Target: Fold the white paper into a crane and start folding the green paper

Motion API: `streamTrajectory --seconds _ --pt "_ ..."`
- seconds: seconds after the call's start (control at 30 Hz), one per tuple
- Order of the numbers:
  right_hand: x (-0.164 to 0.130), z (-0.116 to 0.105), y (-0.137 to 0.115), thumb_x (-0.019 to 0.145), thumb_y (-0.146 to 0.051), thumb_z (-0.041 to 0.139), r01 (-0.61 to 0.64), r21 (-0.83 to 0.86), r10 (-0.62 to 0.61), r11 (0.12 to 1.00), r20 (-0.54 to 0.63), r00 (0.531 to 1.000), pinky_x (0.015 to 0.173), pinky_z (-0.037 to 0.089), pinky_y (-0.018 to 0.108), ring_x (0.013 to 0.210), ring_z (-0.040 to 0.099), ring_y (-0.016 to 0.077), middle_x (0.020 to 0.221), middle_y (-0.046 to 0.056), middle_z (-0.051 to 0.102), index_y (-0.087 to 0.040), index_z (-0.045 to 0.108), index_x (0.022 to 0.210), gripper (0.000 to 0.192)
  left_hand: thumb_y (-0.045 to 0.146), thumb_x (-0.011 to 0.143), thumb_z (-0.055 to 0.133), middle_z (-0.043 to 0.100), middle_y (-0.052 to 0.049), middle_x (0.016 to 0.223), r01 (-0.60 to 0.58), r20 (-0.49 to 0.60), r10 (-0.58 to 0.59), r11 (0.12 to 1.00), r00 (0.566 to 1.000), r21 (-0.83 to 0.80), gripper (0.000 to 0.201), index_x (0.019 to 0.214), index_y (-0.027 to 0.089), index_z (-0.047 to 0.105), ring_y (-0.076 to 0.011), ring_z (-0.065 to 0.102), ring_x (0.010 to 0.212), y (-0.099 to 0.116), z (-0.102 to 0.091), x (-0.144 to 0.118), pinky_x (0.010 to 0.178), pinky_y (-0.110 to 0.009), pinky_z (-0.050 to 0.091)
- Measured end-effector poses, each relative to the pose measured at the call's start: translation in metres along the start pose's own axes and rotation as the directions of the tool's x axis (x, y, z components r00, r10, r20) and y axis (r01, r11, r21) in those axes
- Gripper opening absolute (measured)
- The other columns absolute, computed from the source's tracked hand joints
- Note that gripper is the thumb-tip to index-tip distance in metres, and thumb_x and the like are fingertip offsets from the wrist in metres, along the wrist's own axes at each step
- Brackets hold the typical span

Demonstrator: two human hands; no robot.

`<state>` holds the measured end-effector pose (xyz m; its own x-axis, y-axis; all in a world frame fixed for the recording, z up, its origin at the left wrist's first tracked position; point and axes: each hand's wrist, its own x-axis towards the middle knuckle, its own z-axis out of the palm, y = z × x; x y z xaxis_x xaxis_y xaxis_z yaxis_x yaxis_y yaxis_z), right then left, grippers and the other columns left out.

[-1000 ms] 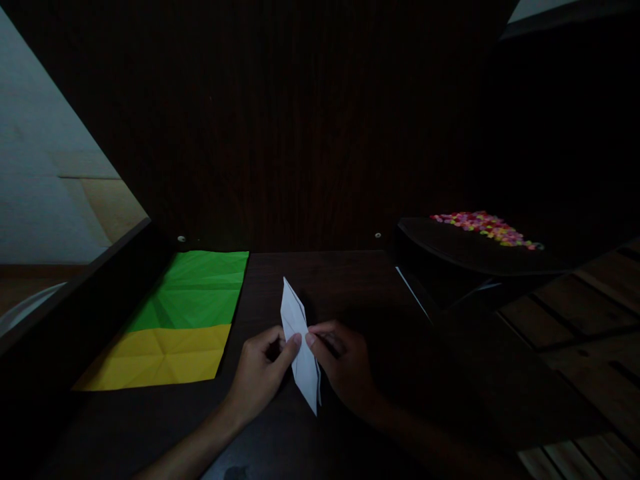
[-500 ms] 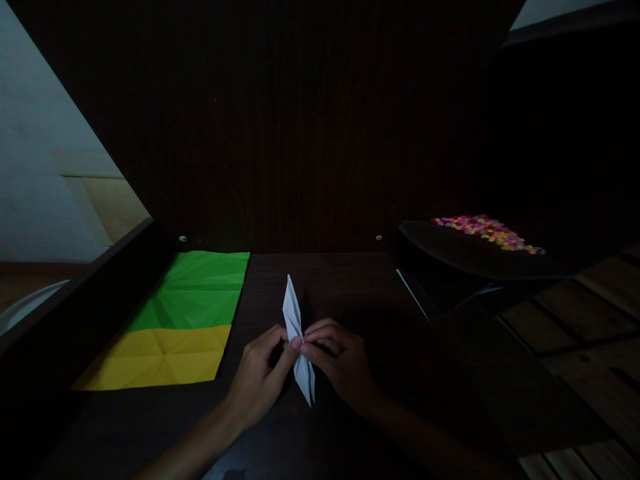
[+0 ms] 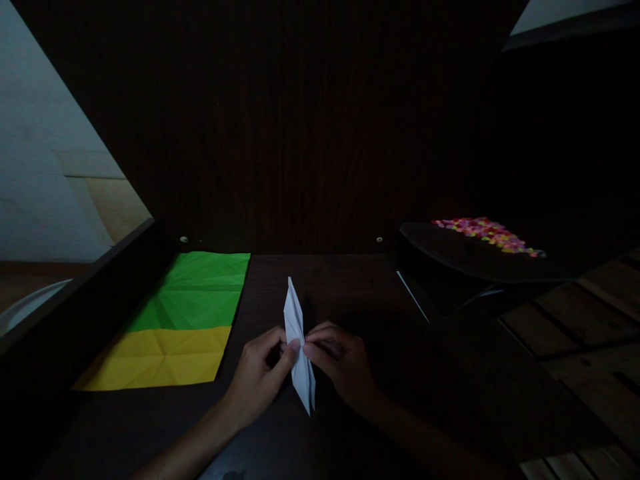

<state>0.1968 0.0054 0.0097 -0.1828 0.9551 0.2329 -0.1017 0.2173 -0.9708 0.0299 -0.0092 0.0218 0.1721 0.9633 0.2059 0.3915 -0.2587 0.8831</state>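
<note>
A narrow piece of folded white paper [image 3: 293, 310], pointed at both ends, is held between my hands above the dark tabletop [image 3: 270, 287]. My left hand [image 3: 260, 373] pinches it at the middle from the left, thumb on the near face and fingers partly hidden behind. From the right, my right hand [image 3: 343, 363] pinches the paper's middle edge between thumb and index finger, the other fingers curled. At the lower end the paper's layers stand slightly apart.
Left of my hands lie a creased green sheet [image 3: 200, 293] and a yellow sheet [image 3: 170, 357]. A dark raised panel [image 3: 280, 133] stands at the back, a low side wall [image 3: 100, 287] at the left. Small colourful pieces [image 3: 487, 233] lie on a dark surface at the right.
The folded paper's lower tip has moved slightly down, and the paper shows a little more of its flat left face. Both hands keep their pinch in nearly the same place.
</note>
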Motion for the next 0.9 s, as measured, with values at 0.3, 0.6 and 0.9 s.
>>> streamTrajectory --seconds 0.3,0.6,0.9 --pt "0.0051 -0.0035 0.0035 0.068 -0.027 0.079 -0.057 0.086 0.055 0.995 0.020 0.998 0.063 0.051 0.026 0.070 0.064 0.0152 0.074 0.002 0.068 -0.023 0.076 0.070 0.006 0.037 0.088 0.061 0.063 -0.002 0.075 -0.079 0.070 0.078 0.997 0.995 0.013 0.021 0.081 0.017 0.064 -0.0167 0.059 0.070 0.0025 -0.0030 -0.0017 0.066 -0.026 0.045" --pt "0.0047 -0.0035 -0.0009 0.066 -0.026 0.078 -0.104 0.045 0.105 0.994 -0.012 0.994 0.057 0.049 0.024 0.062 0.063 0.0143 0.066 0.001 0.068 -0.022 0.076 0.069 0.006 0.032 0.085 0.064 0.059 0.000 0.069 -0.069 0.098 0.071 0.997 0.993 -0.029 0.016 0.079 0.017 0.065 -0.0141 0.055 0.063 0.0056 -0.0047 -0.0004 0.059 -0.023 0.044" --pt "0.0023 -0.0013 -0.0016 0.069 -0.028 0.073 -0.174 0.008 0.174 0.985 -0.125 0.977 0.066 0.056 0.029 0.073 0.070 0.0195 0.076 0.003 0.074 -0.021 0.074 0.079 0.013 0.037 0.088 0.057 0.062 -0.002 0.068 0.110 0.083 -0.103 0.990 0.991 -0.089 0.026 0.076 0.016 0.066 -0.0161 0.056 0.064 0.0006 -0.0024 0.0016 0.061 -0.025 0.045"
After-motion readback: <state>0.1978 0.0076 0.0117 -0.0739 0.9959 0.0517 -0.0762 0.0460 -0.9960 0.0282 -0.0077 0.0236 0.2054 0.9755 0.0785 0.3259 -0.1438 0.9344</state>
